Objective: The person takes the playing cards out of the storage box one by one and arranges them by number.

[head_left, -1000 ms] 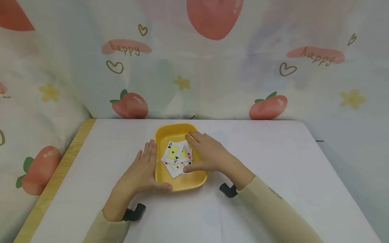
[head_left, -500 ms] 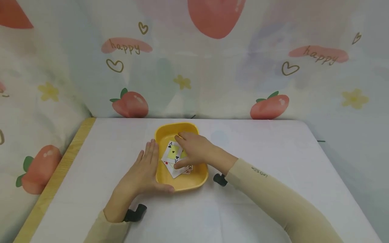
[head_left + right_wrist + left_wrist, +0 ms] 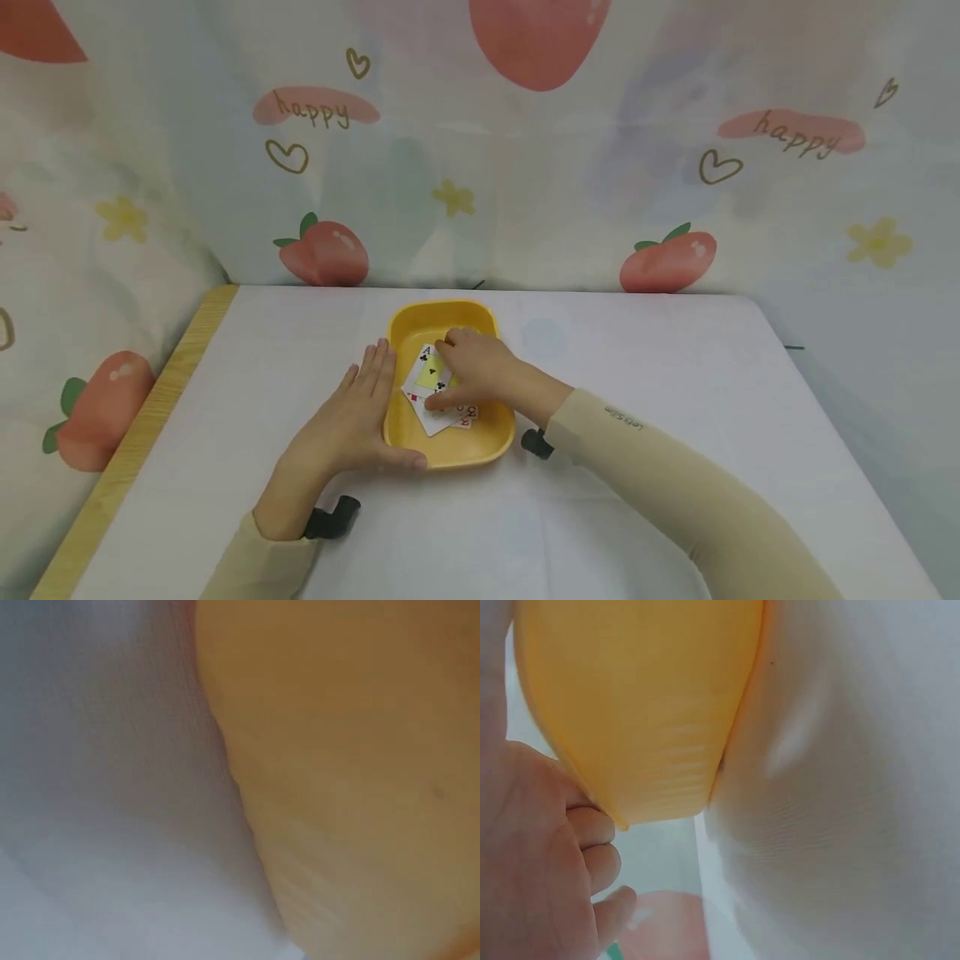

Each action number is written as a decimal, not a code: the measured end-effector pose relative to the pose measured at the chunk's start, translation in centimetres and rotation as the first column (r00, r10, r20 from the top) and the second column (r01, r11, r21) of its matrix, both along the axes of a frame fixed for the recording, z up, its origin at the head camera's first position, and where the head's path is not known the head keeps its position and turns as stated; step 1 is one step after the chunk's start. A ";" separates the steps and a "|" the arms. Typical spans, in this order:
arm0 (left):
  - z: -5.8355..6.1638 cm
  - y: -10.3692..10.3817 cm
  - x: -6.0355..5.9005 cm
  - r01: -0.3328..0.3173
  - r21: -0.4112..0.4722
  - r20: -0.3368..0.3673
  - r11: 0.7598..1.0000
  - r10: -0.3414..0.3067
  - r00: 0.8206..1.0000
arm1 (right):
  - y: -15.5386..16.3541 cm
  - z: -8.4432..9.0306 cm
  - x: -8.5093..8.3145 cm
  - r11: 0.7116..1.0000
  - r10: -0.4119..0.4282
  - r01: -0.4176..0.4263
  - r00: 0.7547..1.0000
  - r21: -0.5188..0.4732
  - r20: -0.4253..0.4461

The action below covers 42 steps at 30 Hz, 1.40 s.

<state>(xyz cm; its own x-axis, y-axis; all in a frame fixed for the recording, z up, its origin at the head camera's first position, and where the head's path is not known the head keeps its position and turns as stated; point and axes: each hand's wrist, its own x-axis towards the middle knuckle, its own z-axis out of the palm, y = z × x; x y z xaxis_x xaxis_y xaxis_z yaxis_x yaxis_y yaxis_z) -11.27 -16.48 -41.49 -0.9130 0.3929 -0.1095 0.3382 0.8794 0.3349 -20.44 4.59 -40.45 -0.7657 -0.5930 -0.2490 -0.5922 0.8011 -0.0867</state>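
Note:
A yellow plastic tray [image 3: 411,450] stands on the white-covered table, several playing cards [image 3: 430,371] lying overlapped in it. An ace of clubs shows on top. My left hand [image 3: 341,421] lies along the tray's left side with straight fingers, its thumb at the front rim. In the left wrist view, the fingers [image 3: 592,825] reach past the tray wall [image 3: 645,697]. My right hand [image 3: 480,367] is inside the tray over the cards, thumb and fingers spread apart and touching them. It hides the pile's right part. Only the tray's outer wall [image 3: 352,765] and the cloth show in the right wrist view.
The white tablecloth [image 3: 637,375] spreads around the tray. A wooden edge [image 3: 135,442] shows along the left. Behind the table hangs a printed cloth backdrop [image 3: 540,192]. A dark fitting [image 3: 333,517] sits at my left wrist, another [image 3: 537,443] at my right.
My right hand has moved left, further over the cards, and covers more of them; its thumb and fingers have drawn slightly closer. The left hand stays at the tray's side.

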 end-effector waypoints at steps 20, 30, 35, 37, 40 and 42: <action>0.1 0.9 0.5 0.013 0.017 -0.043 1.000 -0.012 0.999 | -1.1 -0.9 -0.9 0.995 -0.060 0.061 0.998 0.075 -0.005; 0.0 0.9 0.6 -0.019 -0.036 -0.052 0.999 0.017 0.999 | 0.4 0.6 -0.6 0.990 -0.047 0.041 0.998 -0.133 -0.040; 0.2 1.0 0.7 -0.016 -0.011 -0.029 1.000 0.015 0.999 | 1.7 1.9 -0.5 0.972 -0.060 0.042 0.996 -0.231 -0.073; 0.2 1.0 0.6 -0.011 0.007 -0.032 1.000 0.012 0.999 | 2.2 2.4 -0.5 0.964 -0.074 0.049 0.993 -0.261 -0.088; 0.1 1.0 0.6 -0.011 0.016 -0.031 1.000 0.011 0.999 | 3.3 3.2 -0.7 0.954 -0.092 0.060 0.991 -0.292 -0.096; 0.0 1.0 0.5 -0.009 0.026 -0.032 1.000 0.010 0.999 | 4.1 3.6 -0.9 0.951 -0.097 0.065 0.991 -0.303 -0.092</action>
<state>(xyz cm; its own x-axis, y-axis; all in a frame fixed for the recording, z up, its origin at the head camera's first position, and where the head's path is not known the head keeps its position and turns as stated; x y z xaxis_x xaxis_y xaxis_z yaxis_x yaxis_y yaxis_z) -10.73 -15.48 -41.45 -0.9195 0.3867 -0.0699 0.3411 0.8737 0.3467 -21.30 8.66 -36.85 -0.8264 -0.5628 0.0137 -0.5450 0.7936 -0.2704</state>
